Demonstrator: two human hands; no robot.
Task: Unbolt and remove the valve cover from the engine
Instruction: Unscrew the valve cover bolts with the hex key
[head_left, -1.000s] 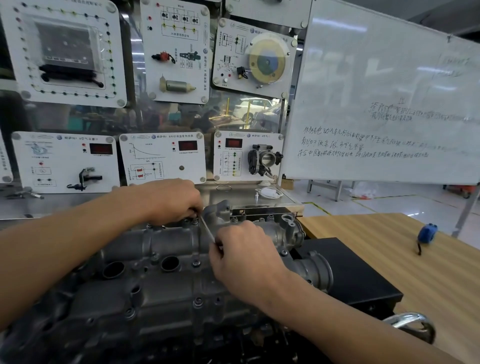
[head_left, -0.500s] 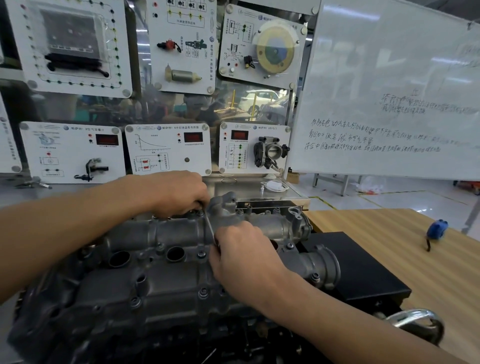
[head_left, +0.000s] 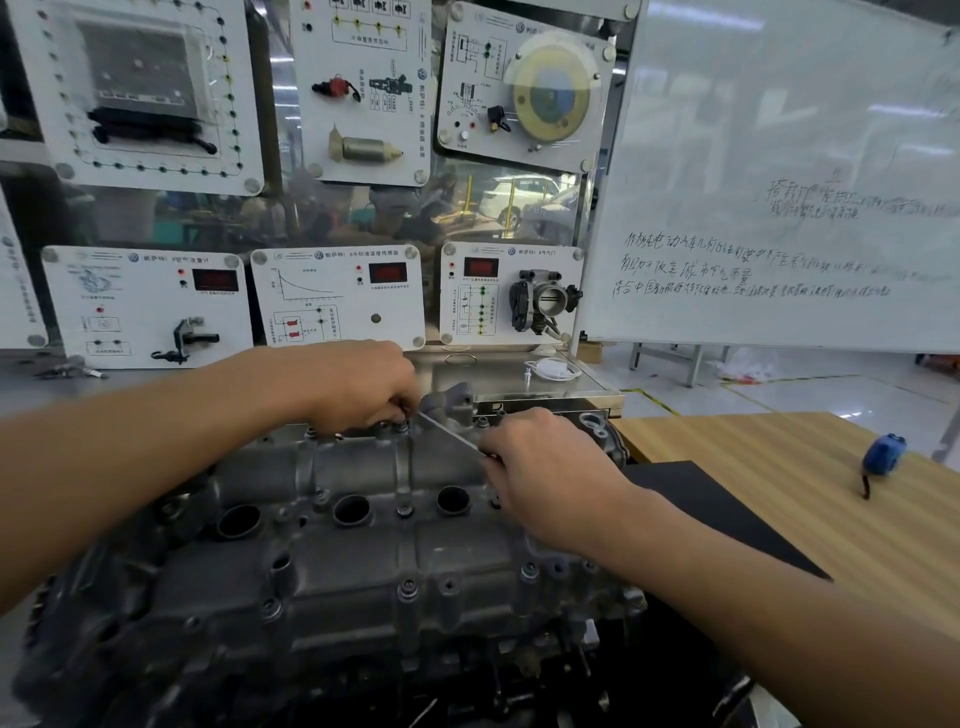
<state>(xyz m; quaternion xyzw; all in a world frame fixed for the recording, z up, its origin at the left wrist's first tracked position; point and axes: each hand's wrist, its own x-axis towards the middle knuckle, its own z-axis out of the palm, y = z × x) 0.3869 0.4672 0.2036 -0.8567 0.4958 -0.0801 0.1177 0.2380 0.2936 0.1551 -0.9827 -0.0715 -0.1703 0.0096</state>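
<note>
Valve cover (head_left: 353, 551), long axis left–right, lies beneath both hands. Left hand (head_left: 358, 384) fingers curl round the slim wrench (head_left: 447, 432) at a far-edge bolt (head_left: 400, 427); right hand (head_left: 550, 483) pinches its nearer handle end.

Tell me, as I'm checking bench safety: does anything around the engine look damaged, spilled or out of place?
Nothing stands out. The left hand and right hand hold a thin metal tool over the valve cover; a blue tape measure lies on the wooden table.
</note>
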